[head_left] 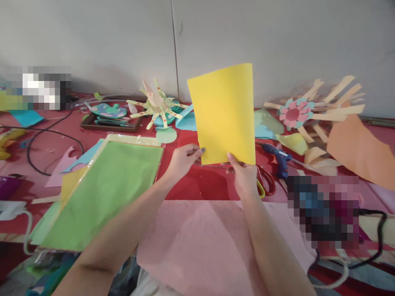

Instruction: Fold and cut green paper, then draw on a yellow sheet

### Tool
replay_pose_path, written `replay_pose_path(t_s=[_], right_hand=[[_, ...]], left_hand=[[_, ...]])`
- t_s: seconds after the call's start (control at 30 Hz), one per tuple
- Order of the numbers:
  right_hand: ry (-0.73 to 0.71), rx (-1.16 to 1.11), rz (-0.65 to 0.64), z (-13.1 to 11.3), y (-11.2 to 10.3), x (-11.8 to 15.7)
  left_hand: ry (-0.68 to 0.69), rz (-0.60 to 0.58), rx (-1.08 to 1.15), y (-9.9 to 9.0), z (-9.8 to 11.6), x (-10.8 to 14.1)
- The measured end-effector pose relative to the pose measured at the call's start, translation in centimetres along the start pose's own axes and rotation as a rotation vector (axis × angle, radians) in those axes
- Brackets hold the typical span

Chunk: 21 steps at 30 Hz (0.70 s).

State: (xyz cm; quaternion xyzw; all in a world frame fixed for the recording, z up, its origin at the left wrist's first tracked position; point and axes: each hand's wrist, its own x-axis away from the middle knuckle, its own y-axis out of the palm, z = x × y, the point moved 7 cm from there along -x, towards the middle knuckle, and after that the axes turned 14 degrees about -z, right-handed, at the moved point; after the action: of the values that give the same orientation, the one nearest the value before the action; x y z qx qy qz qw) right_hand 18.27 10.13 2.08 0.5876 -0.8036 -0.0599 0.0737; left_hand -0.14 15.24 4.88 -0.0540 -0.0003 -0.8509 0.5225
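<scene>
A yellow paper (224, 113), its right side curved over like a fold, stands upright in front of me above the red table. My left hand (187, 158) pinches its lower left corner between thumb and fingers. At the bottom edge, right of the middle, my right hand (242, 172) grips it with the thumb in front and the fingers behind. Below my hands lies a large pink sheet (197, 242). Green paper (111, 185) in a clear sleeve is to the left of my left hand. Scissors (266, 181) with red and yellow handles lie beside my right wrist.
A blue glue gun (277, 158) lies to the right, near a paper flower (293, 114) with long strips. Behind are another paper craft (159, 107) and a brown tray (111, 124) with pens. Orange paper (359, 150) is at the right. Cables run along both sides.
</scene>
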Motion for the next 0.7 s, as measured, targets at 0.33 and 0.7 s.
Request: replay_pose_path(t_s=[0.33,0.7], right_hand=[[0.046,-0.063,-0.016,0.21,0.25,0.01],[0.042,-0.093,-0.028,0.26,0.44,0.04]], left_hand=[[0.011,0.002,0.017,-0.04,-0.15,-0.04],[0.017,0.051,0.022,-0.40,-0.17,0.22]])
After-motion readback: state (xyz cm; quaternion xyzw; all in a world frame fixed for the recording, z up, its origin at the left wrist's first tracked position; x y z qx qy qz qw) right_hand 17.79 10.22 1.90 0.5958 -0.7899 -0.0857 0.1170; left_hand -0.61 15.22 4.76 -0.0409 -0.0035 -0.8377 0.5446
